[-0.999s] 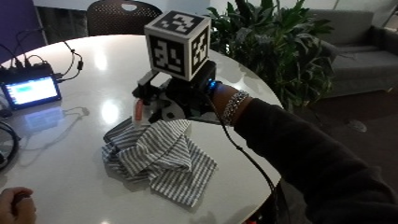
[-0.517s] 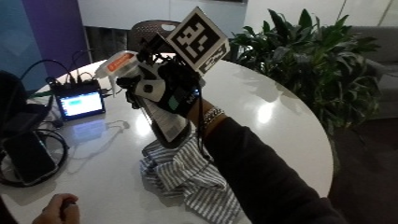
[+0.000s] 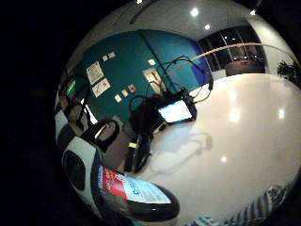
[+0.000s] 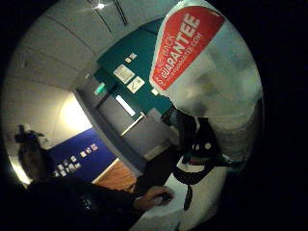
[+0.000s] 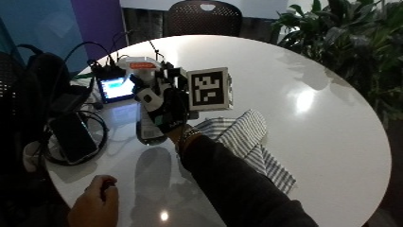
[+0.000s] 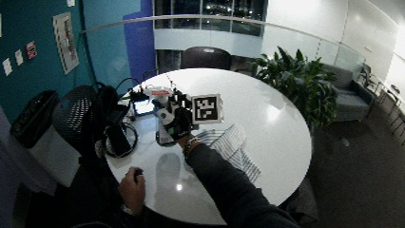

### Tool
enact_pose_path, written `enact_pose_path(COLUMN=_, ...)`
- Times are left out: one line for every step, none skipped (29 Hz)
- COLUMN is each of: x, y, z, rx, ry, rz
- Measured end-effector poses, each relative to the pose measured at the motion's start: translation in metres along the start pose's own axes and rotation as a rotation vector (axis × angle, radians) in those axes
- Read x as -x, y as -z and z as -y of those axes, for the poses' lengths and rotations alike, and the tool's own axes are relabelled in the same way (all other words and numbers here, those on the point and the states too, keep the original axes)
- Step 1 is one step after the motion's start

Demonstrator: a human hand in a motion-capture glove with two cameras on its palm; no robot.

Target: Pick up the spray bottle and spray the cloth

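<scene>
The spray bottle is up off the counter, so the pick-up looks done, and the gloved right hand has its fingers curled round the bottle's body, holding it upright in the air. The orange-and-white nozzle sits at the top, pointing away toward the small lit screen rather than at the cloth. The striped cloth lies rumpled on the counter just beside the forearm, lower than the bottle and off to its side, not touching it. So the spraying looks not yet done: no mist shows, and the bottle wants turning toward the cloth first. In the palm view by the thumb, the bottle's red label fills much of the picture, close against the palm. The bare left hand rests at the counter's near edge, well apart from both.
</scene>
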State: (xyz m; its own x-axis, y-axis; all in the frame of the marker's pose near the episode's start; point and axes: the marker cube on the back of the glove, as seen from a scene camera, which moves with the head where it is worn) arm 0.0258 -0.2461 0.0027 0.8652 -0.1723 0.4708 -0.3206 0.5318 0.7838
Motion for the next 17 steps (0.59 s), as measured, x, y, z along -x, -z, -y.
enact_pose_path(x=0.001, y=0.0, z=0.001, rx=-0.001, ry=0.007, rz=-0.012)
enact_pose_path(x=0.002, y=-0.001, z=0.003, rx=-0.002, ry=0.014, rz=-0.019)
enact_pose_path(x=0.004, y=-0.003, z=0.005, rx=-0.004, ry=0.022, rz=-0.022)
enact_pose_path(x=0.006, y=-0.004, z=0.007, rx=-0.009, ry=0.031, rz=-0.023)
enact_pose_path(x=0.008, y=-0.006, z=0.009, rx=-0.016, ry=0.039, rz=-0.023)
enact_pose_path(x=0.01, y=-0.007, z=0.011, rx=-0.023, ry=0.044, rz=-0.021)
enact_pose_path(x=0.011, y=-0.007, z=0.012, rx=-0.028, ry=0.047, rz=-0.019)
enact_pose_path(x=0.011, y=-0.006, z=0.014, rx=-0.031, ry=0.047, rz=-0.017)
enact_pose_path(x=0.011, y=-0.006, z=0.015, rx=-0.032, ry=0.046, rz=-0.017)
enact_pose_path(x=0.01, y=-0.005, z=0.016, rx=-0.031, ry=0.045, rz=-0.019)
enact_pose_path(x=0.01, y=-0.005, z=0.016, rx=-0.028, ry=0.045, rz=-0.022)
enact_pose_path(x=0.01, y=-0.005, z=0.017, rx=-0.024, ry=0.046, rz=-0.026)
enact_pose_path(x=0.01, y=-0.006, z=0.018, rx=-0.019, ry=0.048, rz=-0.03)
enact_pose_path(x=0.011, y=-0.007, z=0.02, rx=-0.015, ry=0.051, rz=-0.034)
enact_pose_path(x=0.013, y=-0.008, z=0.023, rx=-0.013, ry=0.056, rz=-0.038)
enact_pose_path(x=0.016, y=-0.008, z=0.028, rx=-0.012, ry=0.062, rz=-0.04)
enact_pose_path(x=0.019, y=-0.008, z=0.033, rx=-0.01, ry=0.069, rz=-0.042)
